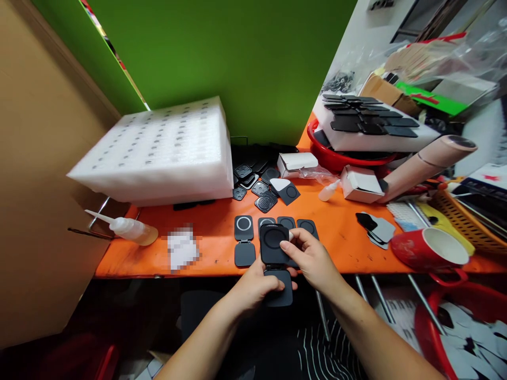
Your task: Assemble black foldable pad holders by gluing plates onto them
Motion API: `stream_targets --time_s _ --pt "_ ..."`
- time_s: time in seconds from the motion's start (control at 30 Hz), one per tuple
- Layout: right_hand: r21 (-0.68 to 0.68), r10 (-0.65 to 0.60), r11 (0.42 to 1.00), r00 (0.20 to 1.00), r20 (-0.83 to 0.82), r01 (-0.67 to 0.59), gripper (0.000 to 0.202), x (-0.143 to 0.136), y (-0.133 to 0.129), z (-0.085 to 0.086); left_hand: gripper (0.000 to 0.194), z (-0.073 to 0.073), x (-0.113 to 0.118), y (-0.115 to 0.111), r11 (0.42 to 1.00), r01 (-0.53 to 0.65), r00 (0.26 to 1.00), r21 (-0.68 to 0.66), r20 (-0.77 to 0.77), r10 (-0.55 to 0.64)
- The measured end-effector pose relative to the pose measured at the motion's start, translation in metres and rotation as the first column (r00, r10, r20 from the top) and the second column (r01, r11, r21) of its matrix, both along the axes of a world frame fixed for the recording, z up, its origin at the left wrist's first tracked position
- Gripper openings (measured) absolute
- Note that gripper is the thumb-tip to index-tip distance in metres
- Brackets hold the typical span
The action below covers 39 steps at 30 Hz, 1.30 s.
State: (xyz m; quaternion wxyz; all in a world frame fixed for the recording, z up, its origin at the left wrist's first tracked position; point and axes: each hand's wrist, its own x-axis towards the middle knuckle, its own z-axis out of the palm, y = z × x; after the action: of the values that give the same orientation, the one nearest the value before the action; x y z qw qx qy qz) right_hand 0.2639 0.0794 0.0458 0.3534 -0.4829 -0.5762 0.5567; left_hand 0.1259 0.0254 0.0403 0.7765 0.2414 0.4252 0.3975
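Note:
A black folding wireless charger [274,244], two square panels joined by a hinge, is held opened out over the table's front edge. My left hand [257,287] grips its lower panel, thumb on the face. My right hand [311,256] pinches the right edge of the upper panel, which bears a round ring mark. Behind it, more unfolded chargers lie in a row; the leftmost charger [243,228] shows a white ring, and my hands partly cover the others. Further back is a loose pile of black square panels [260,188].
Left on the orange table [216,221] stand a white foam block [158,148] and a tilted dropper bottle [132,230]. To the right are a small dropper bottle [328,191], white boxes [361,184], a pink flask [430,163], and a red mug [420,250]. A green panel [237,63] rises behind.

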Motion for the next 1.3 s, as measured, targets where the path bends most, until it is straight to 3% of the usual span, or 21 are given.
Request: stream_targets --time_s 0.3,0.57,0.73,0.97,1.13,1.3 --pt "0.022 -0.004 1.0 0.999 0.047 0.002 0.018 -0.002 -0.002 0.0 0.04 -0.002 0.0 0.0 1.0 0.013 1.0 -0.015 -0.021 -0.013" --pt "0.09 -0.031 0.996 0.995 0.096 0.022 0.016 -0.004 -0.004 0.002 0.039 -0.001 0.003 0.0 0.998 -0.043 0.999 -0.048 -0.012 0.043" --pt "0.115 -0.051 0.993 0.99 0.134 0.035 0.015 -0.006 -0.005 0.002 0.032 -0.003 0.004 -0.001 0.999 -0.042 0.999 -0.007 0.006 0.042" --pt "0.116 -0.064 0.992 0.982 0.178 0.044 0.013 -0.007 -0.007 0.003 0.055 -0.011 0.005 -0.002 0.996 -0.082 0.996 -0.022 0.025 0.082" --pt "0.26 -0.102 0.965 0.954 0.282 0.027 0.01 -0.008 -0.008 0.006 0.055 -0.011 0.007 -0.002 0.994 -0.104 0.994 0.019 0.034 0.103" --pt "0.491 -0.202 0.87 0.874 0.442 -0.047 0.013 -0.006 -0.003 0.005 0.053 -0.011 0.007 0.001 0.987 -0.15 0.989 0.063 0.001 0.15"
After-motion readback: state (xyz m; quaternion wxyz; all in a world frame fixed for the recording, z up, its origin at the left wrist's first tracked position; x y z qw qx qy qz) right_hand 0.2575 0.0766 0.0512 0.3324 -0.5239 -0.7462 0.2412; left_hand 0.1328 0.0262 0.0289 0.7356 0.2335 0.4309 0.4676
